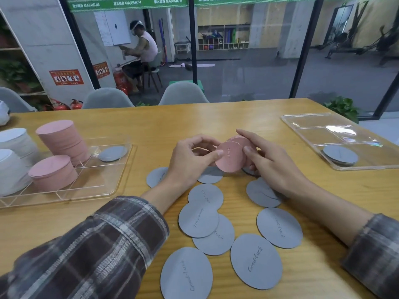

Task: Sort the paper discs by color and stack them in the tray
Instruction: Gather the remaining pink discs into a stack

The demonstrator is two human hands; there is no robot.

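Pinching pink discs (pixel 232 157), left hand (pixel 190 164) and right hand (pixel 273 164), over grey discs (pixel 255 261).

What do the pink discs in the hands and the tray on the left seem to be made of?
The pink discs: probably thin paper or card, matte; they show no shine and thin edges, with faint printed script. The left tray: likely hard clear plastic, glossy; the table shows through it and its rims catch light.
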